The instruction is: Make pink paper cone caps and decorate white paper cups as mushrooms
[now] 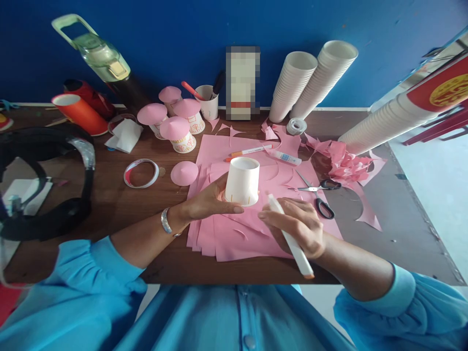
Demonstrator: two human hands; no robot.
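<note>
A white paper cup [242, 180] is upside down in my left hand [210, 201], whose fingers and thumb wrap its rim end. Short yellow-orange lines mark the cup near that rim. My right hand [298, 224] grips a white marker [300, 258] with an orange end, its other end pointing toward the cup but apart from it. Beneath both hands lies a stack of pink paper [234, 239]. On the stack are an orange-and-white marker [252, 150], a small glue bottle [287, 157] and black-handled scissors [323, 204].
Several decorated cups with pink cone tops [175, 128] and a loose pink cone [185, 173] stand left, near a tape roll [141, 173]. Behind are a bottle [106, 61], a pen cup [209, 102] and cup stacks [292, 85]. Pink scraps [349, 163] lie right.
</note>
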